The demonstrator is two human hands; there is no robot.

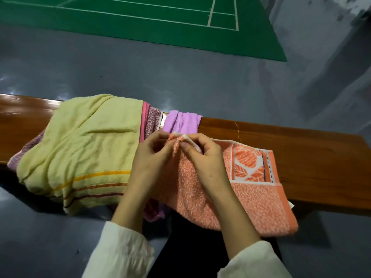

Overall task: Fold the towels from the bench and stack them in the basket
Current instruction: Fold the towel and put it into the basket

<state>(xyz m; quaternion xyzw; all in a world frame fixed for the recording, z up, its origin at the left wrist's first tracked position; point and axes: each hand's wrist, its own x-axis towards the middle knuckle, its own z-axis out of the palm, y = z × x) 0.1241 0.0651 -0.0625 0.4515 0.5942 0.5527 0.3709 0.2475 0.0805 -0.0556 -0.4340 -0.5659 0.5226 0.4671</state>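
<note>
1. Orange terry towel [251, 197]: one. It lies on the bench [301, 149], spreading right of and below the fingers, with its near edge hanging over the bench front.
2. Look: coarse orange-and-white pile. A leaf-pattern band with a thin dark stripe sits just right of the right-hand fingers, and there is a white hem along the far edge.
3. Hands: two. Left hand [152, 163] and right hand [204, 159] both have curled fingers, thumb against forefinger, each pinching the towel's bunched far corner. The two pinches are just beside each other.
4. Other towels: three visible.
   - Yellow towel [84, 149]: left of the left-hand fingers, draped over the bench, rumpled, with yellow, orange and dark-red stripes near its front edge.
   - Mauve towel [153, 119]: under the yellow one, showing at its edges.
   - Lilac towel [180, 122]: just beyond the fingertips, at the bench's far edge.
5. Bench: one, glossy brown wood.
6. Sleeves [120, 251]: two, cream.
7. Beyond the fingers: grey floor [180, 73] and one green court mat [140, 23] with white lines.
</note>
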